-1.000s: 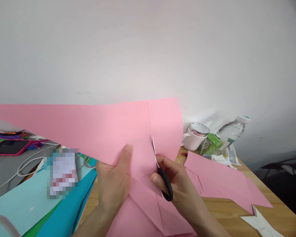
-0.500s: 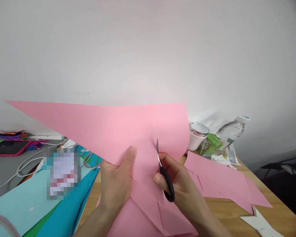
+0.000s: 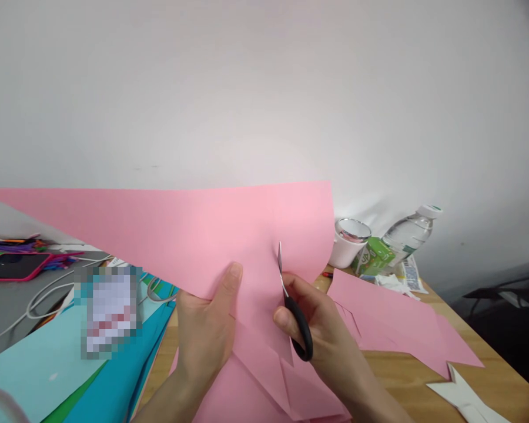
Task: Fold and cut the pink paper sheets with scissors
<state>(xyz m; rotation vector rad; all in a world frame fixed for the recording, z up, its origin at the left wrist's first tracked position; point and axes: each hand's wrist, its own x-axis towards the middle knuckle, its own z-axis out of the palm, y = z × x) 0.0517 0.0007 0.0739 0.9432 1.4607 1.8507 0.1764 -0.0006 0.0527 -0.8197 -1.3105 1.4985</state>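
A large pink paper sheet [image 3: 194, 232] is held up over the table, its far edge raised toward the wall. My left hand [image 3: 207, 329] pinches its near edge, thumb flat on top. My right hand [image 3: 321, 329] grips black-handled scissors [image 3: 293, 311] just to the right of that thumb. The silver blades point up and away, into a slit in the sheet. More folded pink paper [image 3: 264, 388] lies under both wrists.
Teal and green sheets [image 3: 53, 364] lie at the left, with white cables [image 3: 44, 294] and a phone in a pink case [image 3: 13, 265]. A white mug [image 3: 348, 241], green carton [image 3: 372, 255] and water bottle [image 3: 408, 232] stand at the back right. Pink offcuts [image 3: 392, 323] and white scrap [image 3: 462, 396] cover the wooden table [image 3: 489, 376].
The pink sheet's left end swung up, then settled lower and wider again. The scissors moved slightly right along the slit; both hands keep their grip.
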